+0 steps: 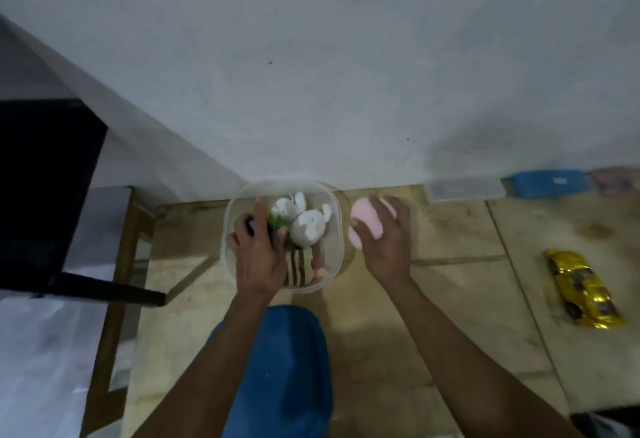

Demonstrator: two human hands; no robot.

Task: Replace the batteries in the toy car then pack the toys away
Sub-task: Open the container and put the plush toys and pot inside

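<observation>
A clear plastic container stands on the tiled floor against the wall. Inside it lie two white plush toys, a green piece and a striped tan toy. My left hand reaches into the container's left side and grips a small dark toy. My right hand holds a pink soft toy just to the right of the container. The yellow toy car lies on the floor far to the right, away from both hands.
A dark chair with a wooden frame stands at the left. Along the wall at the right lie a clear lid, a blue box and a pinkish box. My blue-clad knee is below the container.
</observation>
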